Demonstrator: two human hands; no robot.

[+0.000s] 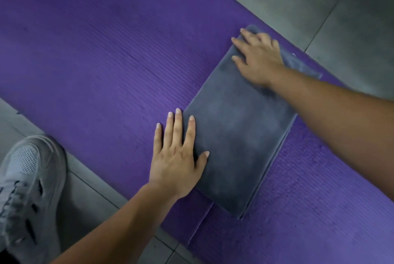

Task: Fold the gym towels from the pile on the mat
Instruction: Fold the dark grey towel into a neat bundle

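Observation:
A grey gym towel (238,135), folded into a long rectangle of several layers, lies on the purple mat (96,54). My left hand (178,157) lies flat with straight fingers at the towel's near left edge, thumb and forefinger on the cloth, the other fingers on the mat. My right hand (259,59) rests palm down with spread fingers on the towel's far end and looks slightly blurred. No pile of other towels is in view.
A grey sneaker (27,189) stands on the grey tiled floor (319,3) at the lower left, beside the mat's near edge. A second purple mat piece (309,221) overlaps at the lower right. Floor tiles run beyond the mat's far edge.

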